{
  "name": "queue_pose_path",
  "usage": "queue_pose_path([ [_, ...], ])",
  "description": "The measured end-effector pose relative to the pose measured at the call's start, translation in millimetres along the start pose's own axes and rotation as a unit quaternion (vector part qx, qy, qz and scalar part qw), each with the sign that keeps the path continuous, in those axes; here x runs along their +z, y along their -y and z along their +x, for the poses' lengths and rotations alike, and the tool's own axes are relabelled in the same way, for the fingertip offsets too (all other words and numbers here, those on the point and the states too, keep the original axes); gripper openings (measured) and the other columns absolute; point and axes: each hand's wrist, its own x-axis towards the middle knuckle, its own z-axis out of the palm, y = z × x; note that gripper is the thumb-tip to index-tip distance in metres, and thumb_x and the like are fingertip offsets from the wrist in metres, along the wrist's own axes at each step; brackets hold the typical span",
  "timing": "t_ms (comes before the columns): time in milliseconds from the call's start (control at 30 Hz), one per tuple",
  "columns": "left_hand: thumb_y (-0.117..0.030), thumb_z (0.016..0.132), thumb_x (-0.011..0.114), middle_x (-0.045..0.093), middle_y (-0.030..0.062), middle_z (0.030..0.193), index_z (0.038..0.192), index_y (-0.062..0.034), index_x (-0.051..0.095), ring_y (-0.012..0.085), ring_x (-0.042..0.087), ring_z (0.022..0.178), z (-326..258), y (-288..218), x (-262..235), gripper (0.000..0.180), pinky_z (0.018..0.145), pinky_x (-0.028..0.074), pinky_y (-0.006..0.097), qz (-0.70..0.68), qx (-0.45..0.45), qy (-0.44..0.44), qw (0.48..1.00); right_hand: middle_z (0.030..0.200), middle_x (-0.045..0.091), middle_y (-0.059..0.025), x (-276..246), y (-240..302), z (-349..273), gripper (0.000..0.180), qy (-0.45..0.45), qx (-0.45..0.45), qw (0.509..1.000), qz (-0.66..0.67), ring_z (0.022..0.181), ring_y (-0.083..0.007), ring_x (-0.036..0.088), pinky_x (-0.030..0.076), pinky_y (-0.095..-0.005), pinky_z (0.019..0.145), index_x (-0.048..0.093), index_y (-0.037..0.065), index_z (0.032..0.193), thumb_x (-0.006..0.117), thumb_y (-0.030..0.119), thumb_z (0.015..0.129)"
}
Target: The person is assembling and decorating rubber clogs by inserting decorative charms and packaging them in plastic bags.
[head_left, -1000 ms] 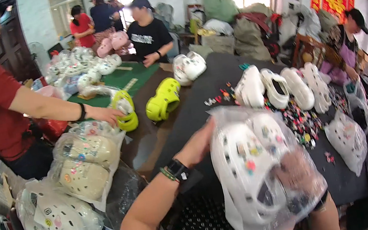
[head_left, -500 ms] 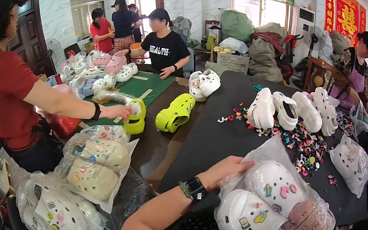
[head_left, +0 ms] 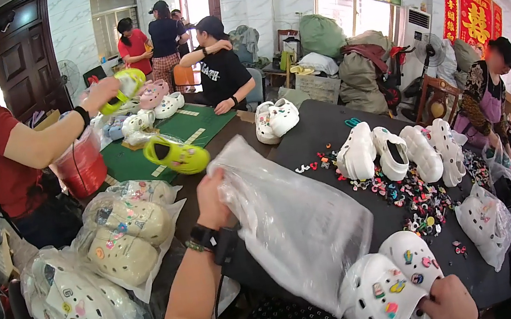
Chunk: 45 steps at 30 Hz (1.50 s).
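My left hand is closed on the upper corner of a clear plastic bag, which hangs stretched out toward the lower right. My right hand grips a pair of white clogs by their openings, at the bottom right. Colourful charms dot the clogs' toes. The bag's lower end touches or overlaps the left clog; the clogs themselves show outside the plastic. Beyond my left hand is a lime-green clog, at the table's far side.
Bagged clogs are heaped at my left. On the black table, several white clogs stand by scattered charms, with another bagged pair at right. A co-worker in red holds a lime-green clog; another person stands behind the green mat.
The white clogs, inside the plastic before, are now out of it in my right hand. My left hand has drawn the bag up and leftward. The co-worker in red has lifted a lime-green clog.
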Motion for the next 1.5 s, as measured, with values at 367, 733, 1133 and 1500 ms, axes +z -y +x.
queue_pose_path([
  [367, -0.007, 0.087, 0.061, 0.07, 0.0133, 0.095, 0.102, 0.0007, 0.066, 0.0193, 0.067, 0.088, -53.1, 18.2, 19.4, 0.018, 0.075, 0.05, 0.033, 0.405, 0.203, -0.076, 0.888, 0.065, 0.059, -0.029, 44.8, -48.1, 101.8, 0.041, -0.225, 0.162, 0.959, 0.052, 0.061, -0.0445, 0.06, 0.044, -0.0496, 0.056, 0.058, -0.01, 0.068, 0.065, 0.026, 0.087],
  [733, -0.01, 0.079, 0.069, 0.064, 0.0163, 0.109, 0.115, -0.0036, 0.064, 0.0297, 0.065, 0.097, -122.2, 55.9, 4.3, 0.036, 0.08, 0.05, 0.036, 0.562, 0.166, 0.168, 0.793, 0.058, 0.059, -0.0239, 80.5, -51.4, 141.5, 0.04, -0.125, 0.195, 0.963, 0.134, 0.061, -0.0444, 0.061, 0.053, -0.0466, 0.066, 0.057, -0.008, 0.073, 0.06, 0.027, 0.092],
  [1133, -0.019, 0.084, 0.071, 0.068, 0.0206, 0.11, 0.11, 0.0014, 0.066, 0.0358, 0.064, 0.103, -117.2, 65.0, -3.8, 0.033, 0.089, 0.048, 0.04, 0.588, 0.107, 0.139, 0.79, 0.081, 0.071, -0.012, 70.3, -14.6, 114.4, 0.024, -0.148, 0.084, 0.949, 0.264, 0.07, -0.0155, 0.07, 0.055, -0.0285, 0.064, 0.062, -0.005, 0.109, 0.064, 0.013, 0.093],
  [1500, -0.017, 0.076, 0.077, 0.069, 0.019, 0.103, 0.11, 0.0025, 0.064, 0.0386, 0.064, 0.098, -129.8, 58.5, 14.2, 0.041, 0.085, 0.049, 0.041, 0.632, 0.159, 0.191, 0.734, 0.12, 0.054, -0.0201, 88.3, -37.2, 53.4, 0.038, -0.278, 0.061, 0.949, 0.134, 0.106, -0.037, 0.059, 0.052, -0.0398, 0.087, 0.056, 0.0, 0.115, 0.074, 0.011, 0.083],
])
